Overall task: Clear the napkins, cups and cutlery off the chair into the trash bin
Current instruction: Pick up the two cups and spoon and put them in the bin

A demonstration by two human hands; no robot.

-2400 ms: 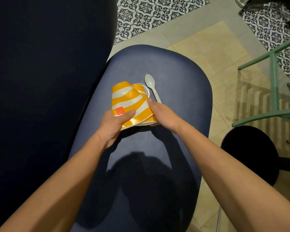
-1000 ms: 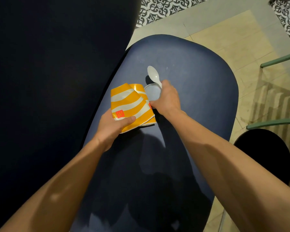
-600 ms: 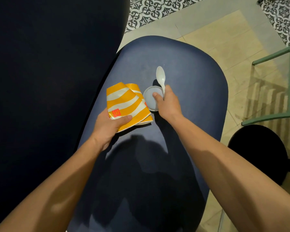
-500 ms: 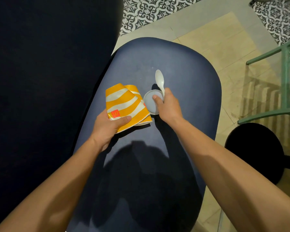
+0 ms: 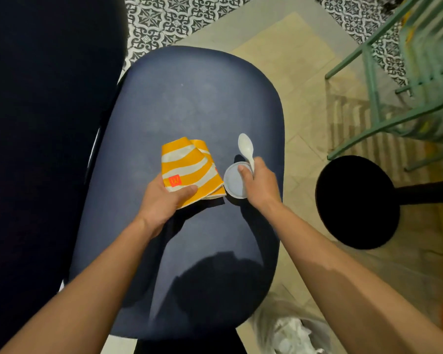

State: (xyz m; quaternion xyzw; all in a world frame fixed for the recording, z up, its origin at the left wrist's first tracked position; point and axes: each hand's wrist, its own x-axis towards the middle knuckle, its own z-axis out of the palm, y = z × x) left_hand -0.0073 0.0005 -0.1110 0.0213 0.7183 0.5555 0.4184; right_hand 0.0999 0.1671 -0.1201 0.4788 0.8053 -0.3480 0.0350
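orange-striped paper cups [image 5: 189,169], pressed flat, gripped by left hand [image 5: 161,203] over middle of chair seat [image 5: 189,98]. white spoon [image 5: 246,148], a moment ago lying on the seat, now pinched in right hand [image 5: 262,186] together with white round lid [image 5: 233,181]. probably ready for carrying to trash bin [image 5: 292,333], beside near right corner of the seat. black stool [image 5: 356,203] and green frame [image 5: 368,72] further right, on tiled floor [image 5: 304,72].

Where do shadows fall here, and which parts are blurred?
Head view: the person's shadow falls on the near part of the chair seat; the chair back is almost black; the trash bin and green frame at the edges are blurred.
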